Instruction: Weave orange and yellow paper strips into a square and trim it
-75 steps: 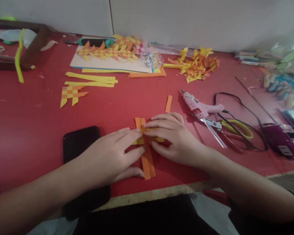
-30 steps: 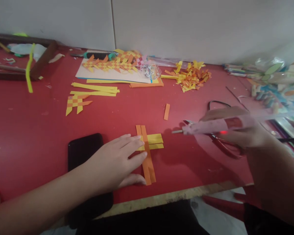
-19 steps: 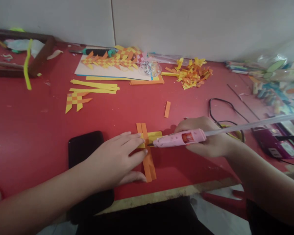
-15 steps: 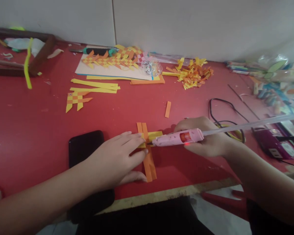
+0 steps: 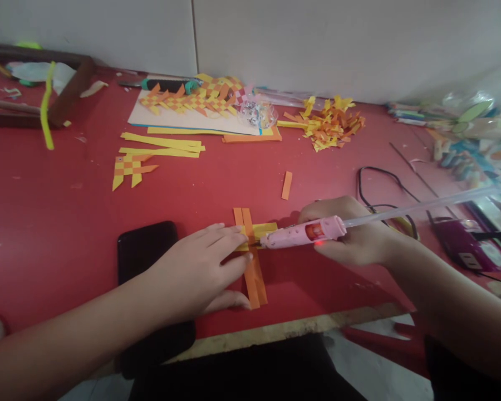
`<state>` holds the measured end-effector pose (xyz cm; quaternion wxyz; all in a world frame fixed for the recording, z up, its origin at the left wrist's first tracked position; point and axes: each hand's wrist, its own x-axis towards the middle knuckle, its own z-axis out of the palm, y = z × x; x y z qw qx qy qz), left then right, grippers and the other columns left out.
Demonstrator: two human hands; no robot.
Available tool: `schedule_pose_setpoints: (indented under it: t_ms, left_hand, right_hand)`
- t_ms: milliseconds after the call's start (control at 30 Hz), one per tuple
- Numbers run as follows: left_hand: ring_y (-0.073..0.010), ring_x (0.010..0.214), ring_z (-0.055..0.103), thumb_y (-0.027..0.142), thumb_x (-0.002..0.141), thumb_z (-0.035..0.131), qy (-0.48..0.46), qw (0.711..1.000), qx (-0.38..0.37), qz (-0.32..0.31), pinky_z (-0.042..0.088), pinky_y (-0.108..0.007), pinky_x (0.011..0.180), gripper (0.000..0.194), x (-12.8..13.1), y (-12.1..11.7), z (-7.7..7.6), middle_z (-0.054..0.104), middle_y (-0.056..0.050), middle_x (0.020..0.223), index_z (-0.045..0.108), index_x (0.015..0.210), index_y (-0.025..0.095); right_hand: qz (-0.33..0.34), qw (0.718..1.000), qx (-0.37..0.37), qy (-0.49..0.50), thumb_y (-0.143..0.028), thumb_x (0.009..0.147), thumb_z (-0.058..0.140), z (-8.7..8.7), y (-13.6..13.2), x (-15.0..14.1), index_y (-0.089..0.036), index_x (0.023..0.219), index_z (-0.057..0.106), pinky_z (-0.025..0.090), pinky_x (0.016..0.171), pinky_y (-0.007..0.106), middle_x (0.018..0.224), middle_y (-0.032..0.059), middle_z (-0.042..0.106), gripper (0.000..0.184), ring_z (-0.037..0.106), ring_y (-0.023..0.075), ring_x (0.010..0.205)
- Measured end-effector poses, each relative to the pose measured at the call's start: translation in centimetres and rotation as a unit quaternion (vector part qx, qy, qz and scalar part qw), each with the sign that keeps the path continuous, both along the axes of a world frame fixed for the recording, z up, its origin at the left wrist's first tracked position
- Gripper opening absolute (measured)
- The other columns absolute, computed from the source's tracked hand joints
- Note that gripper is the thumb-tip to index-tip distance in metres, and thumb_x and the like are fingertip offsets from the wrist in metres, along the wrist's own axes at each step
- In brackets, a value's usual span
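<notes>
Two orange paper strips (image 5: 254, 281) lie side by side and cross yellow paper strips (image 5: 266, 229) on the red table. My left hand (image 5: 211, 264) rests flat with its fingers apart, the fingertips pressing on the crossing's left side. My right hand (image 5: 344, 225) is closed around a pink hot glue gun (image 5: 298, 234), which lies on its side with a red light glowing. The gun's nozzle points left and meets the strips at the crossing. A long clear glue stick (image 5: 417, 206) sticks out of its back end.
A black phone (image 5: 146, 250) lies under my left forearm. Behind are a woven paper fish (image 5: 129, 167), loose yellow strips (image 5: 162, 146), a pile of paper scraps (image 5: 332, 125) and a small orange piece (image 5: 286, 185). A purple power strip (image 5: 470, 242) and black cable (image 5: 384, 171) lie right.
Hardly anything differs. The glue gun's back end has shifted very slightly, its nozzle staying at the crossing. My left hand holds its place on the strips.
</notes>
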<state>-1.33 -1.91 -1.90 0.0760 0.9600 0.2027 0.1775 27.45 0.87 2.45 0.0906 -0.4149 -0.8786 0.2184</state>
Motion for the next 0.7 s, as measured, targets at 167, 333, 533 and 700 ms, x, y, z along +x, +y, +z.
schedule_pose_setpoints:
  t_ms: [167, 333, 533, 700]
  left_hand:
    - [-0.0409, 0.106, 0.067, 0.058, 0.085, 0.063, 0.001, 1.0, -0.001, -0.001, 0.055, -0.058, 0.092, 0.058, 0.0, 0.0, -0.1, 0.068, -0.024, 0.118, 0.071, 0.111, 0.007]
    - [-0.0397, 0.106, 0.066, 0.058, 0.085, 0.063, -0.002, 1.0, 0.001, 0.001, 0.055, -0.057, 0.092, 0.059, -0.1, -0.1, -0.2, 0.067, -0.023, 0.118, 0.069, 0.112, 0.007]
    - [-0.0384, 0.107, 0.066, 0.058, 0.085, 0.063, -0.003, 1.0, 0.008, 0.003, 0.054, -0.055, 0.094, 0.057, -0.1, -0.1, -0.2, 0.067, -0.022, 0.118, 0.07, 0.111, 0.008]
    - [-0.0362, 0.105, 0.066, 0.059, 0.085, 0.062, -0.023, 1.0, 0.014, -0.001, 0.054, -0.051, 0.095, 0.058, -0.1, 0.0, -0.2, 0.068, -0.022, 0.112, 0.07, 0.109, 0.007]
  right_hand:
    - [0.008, 1.0, -0.022, 0.005, -0.019, 0.076, 0.051, 0.0, 0.0, 0.1, -0.021, 0.061, 0.037, 0.026, 0.048, 0.025, 0.055, -0.0049, 0.041, 0.02, 0.038, 0.0082, 0.049]
    - [0.005, 0.999, -0.028, -0.014, -0.023, 0.074, 0.05, 0.4, 0.3, 0.1, -0.021, 0.062, 0.04, 0.029, 0.049, 0.026, 0.055, -0.0043, 0.044, 0.016, 0.037, 0.0089, 0.048]
    - [0.056, 0.994, 0.041, -0.084, -0.02, 0.071, 0.05, 1.9, 0.9, -0.6, -0.019, 0.061, 0.046, 0.028, 0.049, 0.024, 0.053, -0.0037, 0.05, 0.012, 0.042, 0.0085, 0.047]
    - [0.063, 0.986, 0.089, -0.127, -0.022, 0.07, 0.051, 3.3, 1.0, -2.0, -0.019, 0.057, 0.042, 0.021, 0.044, 0.024, 0.049, -0.0036, 0.049, 0.016, 0.039, 0.0089, 0.043]
